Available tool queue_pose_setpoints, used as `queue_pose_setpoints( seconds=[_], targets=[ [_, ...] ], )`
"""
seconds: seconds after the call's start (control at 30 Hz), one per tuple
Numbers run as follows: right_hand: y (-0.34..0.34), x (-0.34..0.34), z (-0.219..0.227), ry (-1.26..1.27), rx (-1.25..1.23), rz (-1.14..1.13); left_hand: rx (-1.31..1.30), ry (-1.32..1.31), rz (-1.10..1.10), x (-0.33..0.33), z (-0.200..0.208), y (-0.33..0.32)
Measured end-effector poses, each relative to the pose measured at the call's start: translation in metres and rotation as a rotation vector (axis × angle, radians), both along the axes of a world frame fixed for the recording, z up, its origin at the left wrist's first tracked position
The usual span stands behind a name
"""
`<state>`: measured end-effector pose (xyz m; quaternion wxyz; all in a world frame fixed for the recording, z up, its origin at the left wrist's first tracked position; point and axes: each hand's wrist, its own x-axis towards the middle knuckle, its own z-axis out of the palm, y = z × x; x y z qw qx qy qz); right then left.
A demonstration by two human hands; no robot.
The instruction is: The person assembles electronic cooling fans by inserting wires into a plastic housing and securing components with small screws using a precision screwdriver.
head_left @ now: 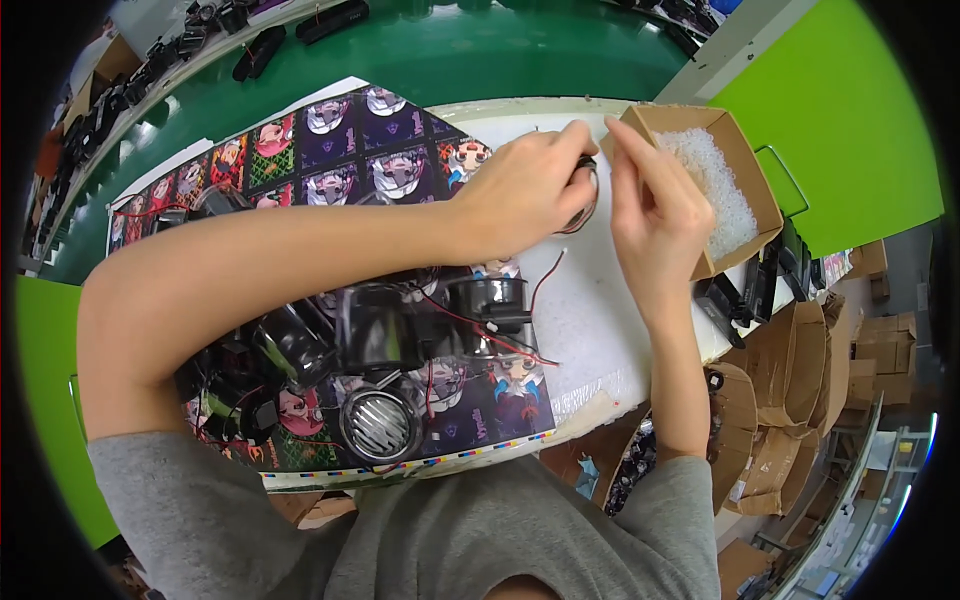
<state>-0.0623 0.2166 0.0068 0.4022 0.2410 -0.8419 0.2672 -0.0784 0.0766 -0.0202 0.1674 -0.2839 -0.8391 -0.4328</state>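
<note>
My left hand [525,190] reaches across the table, fingers curled round a small dark round part with thin wires [582,200], mostly hidden by the fingers. Just to its right, my right hand [660,205] has thumb and forefinger pinched close together; whatever lies between them is too small to make out. Beside that hand stands a cardboard box [748,165] filled with tiny whitish translucent pieces [705,185]. Left of centre, several black round housings [378,325] with red and black wires lie on a printed sheet. One housing with a silvery ribbed face [380,425] sits near the front edge.
The printed cartoon sheet [330,165] covers the left of the white table [590,330]. Black parts [735,300] lie below the cardboard box at the right edge. Open cartons [790,400] stand on the right. A bright green panel [840,120] rises behind the box.
</note>
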Motion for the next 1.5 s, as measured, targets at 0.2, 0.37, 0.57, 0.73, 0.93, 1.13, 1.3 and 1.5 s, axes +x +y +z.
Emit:
queue_pose_setpoints(
  seconds=[0.2,0.37,0.57,0.73,0.93,1.13,1.3,1.5],
  targets=[
    [0.009,0.004,-0.005,-0.221,-0.089,0.027,0.128,-0.135,-0.029,0.003,0.002,-0.009],
    [0.002,0.008,-0.009,-0.172,0.023,0.005,0.133,-0.235,-0.031,0.004,0.006,-0.011],
    [-0.003,0.008,-0.012,-0.143,0.083,-0.026,0.144,-0.234,0.026,0.004,0.002,-0.007],
    [-0.007,0.012,-0.011,-0.209,0.097,-0.086,0.186,-0.165,0.06,0.007,0.003,-0.002],
    [-0.008,0.011,-0.014,-0.221,0.011,-0.03,0.212,-0.146,0.106,0.007,0.001,0.0],
    [-0.008,0.013,-0.015,-0.2,-0.026,-0.062,0.187,-0.036,0.106,0.007,-0.002,0.001],
    [-0.006,0.013,-0.016,-0.161,0.003,-0.085,0.157,-0.042,0.083,0.008,-0.001,0.001],
    [-0.004,0.013,-0.019,-0.092,0.025,-0.099,0.164,-0.048,0.049,0.008,0.0,0.0]
  ],
)
